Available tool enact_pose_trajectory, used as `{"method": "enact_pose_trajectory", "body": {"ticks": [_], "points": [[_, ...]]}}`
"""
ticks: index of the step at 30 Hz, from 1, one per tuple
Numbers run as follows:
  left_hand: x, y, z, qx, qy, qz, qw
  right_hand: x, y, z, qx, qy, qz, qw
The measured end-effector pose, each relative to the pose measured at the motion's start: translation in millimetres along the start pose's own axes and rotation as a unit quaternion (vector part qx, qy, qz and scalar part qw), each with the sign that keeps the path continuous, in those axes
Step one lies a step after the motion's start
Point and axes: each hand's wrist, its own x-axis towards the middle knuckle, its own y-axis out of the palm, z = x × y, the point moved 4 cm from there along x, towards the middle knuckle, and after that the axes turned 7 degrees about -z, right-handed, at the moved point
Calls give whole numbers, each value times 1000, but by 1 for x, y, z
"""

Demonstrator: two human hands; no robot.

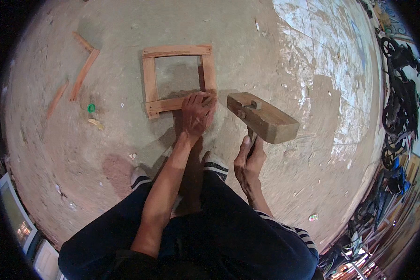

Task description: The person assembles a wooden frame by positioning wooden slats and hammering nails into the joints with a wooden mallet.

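On the floor [102,154], well in from its right edge, lies the rectangular wooden frame [150,79], which we judge light and stiff, hardly slippery, and weakest at its corner joints; we would take it by the middle of a side rail. Our left grip [199,114] is curled over its near right corner, though we cannot tell whether it pinches anything there. Our right grip [250,162] is wrapped around the handle of the wooden mallet [266,119], likely head-heavy, its block right of that corner and apart from the frame.
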Motion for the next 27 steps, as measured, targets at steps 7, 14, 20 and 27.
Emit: {"method": "enact_pose_trajectory", "body": {"ticks": [7, 14, 20, 27], "points": [[-3, 3, 0, 42, 29, -10, 999, -7, 20, -11, -36, -143, 32, 989], [-6, 2, 5, -11, -54, 13, 998, -9, 38, -28, -27, -163, 49, 985], [1, -1, -2, 40, 36, -16, 998, -10, 32, -26, 3, -184, 73, 980], [4, -6, -8, 24, 15, -20, 999, -10, 32, -18, -54, -264, 43, 962]]}}
